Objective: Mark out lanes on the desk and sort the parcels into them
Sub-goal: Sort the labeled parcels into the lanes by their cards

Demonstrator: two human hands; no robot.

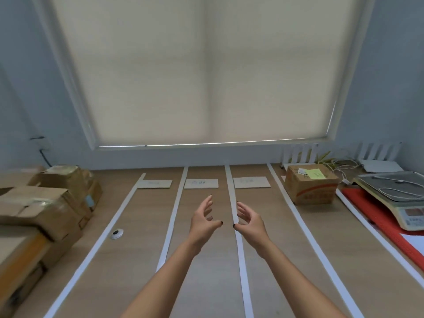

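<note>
Several white tape strips [174, 210] run from front to back across the wooden desk [142, 226] and mark lanes. Paper labels [201, 183] lie at the far ends of three lanes. One cardboard parcel [312, 183] with a yellow note stands in the right lane. A pile of cardboard parcels [43, 203] is stacked at the left. My left hand [204, 218] hovers over the middle lane, fingers spread and holding nothing. My right hand [249, 220] hovers beside it over a tape strip [239, 249], fingers loosely curved and holding nothing.
A weighing scale [394, 198] with a white cable sits at the right on a red mat [376, 216]. A small round cap [117, 233] lies in the left lane. Cables and white racks stand at the back right under the blind-covered window.
</note>
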